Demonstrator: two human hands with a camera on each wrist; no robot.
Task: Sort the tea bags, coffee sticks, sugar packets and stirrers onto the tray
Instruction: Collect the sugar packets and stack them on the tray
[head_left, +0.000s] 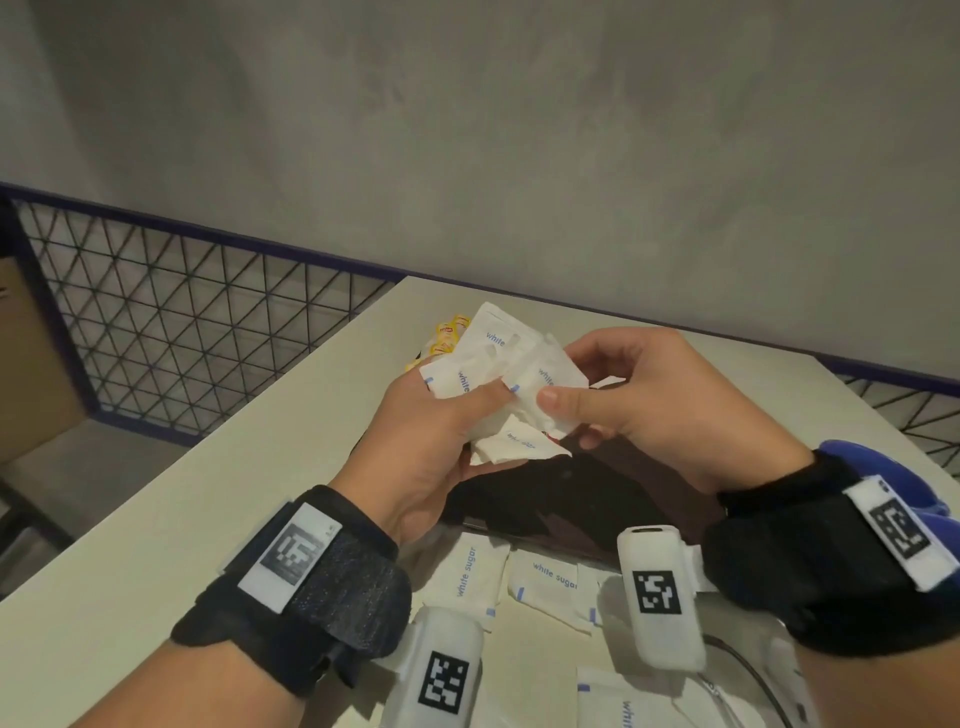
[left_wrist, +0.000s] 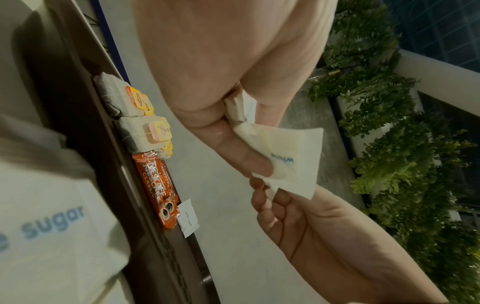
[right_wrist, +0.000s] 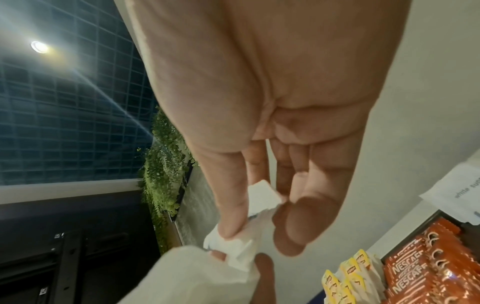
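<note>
Above the dark tray (head_left: 582, 499), my left hand (head_left: 467, 410) grips a fanned bunch of white sugar packets (head_left: 488, 353), thumb on top. My right hand (head_left: 563, 382) pinches one packet (head_left: 545, 387) of that bunch between thumb and fingers. In the left wrist view my left thumb presses a packet (left_wrist: 293, 156) and the right hand's fingers (left_wrist: 262, 185) touch its lower corner. Yellow-tagged tea bags (left_wrist: 140, 102), an orange coffee stick (left_wrist: 158, 191) and one sugar packet (left_wrist: 188, 218) lie on the tray (left_wrist: 103, 164). Coffee sticks (right_wrist: 420, 267) and tea bags (right_wrist: 348, 271) also show in the right wrist view. No stirrers are visible.
Several loose sugar packets (head_left: 550, 577) lie on the pale table (head_left: 260, 467) between the tray and me. A blue object (head_left: 878, 467) sits behind my right wrist. A wire-mesh railing (head_left: 182, 332) runs beyond the table's left edge, with a grey wall behind.
</note>
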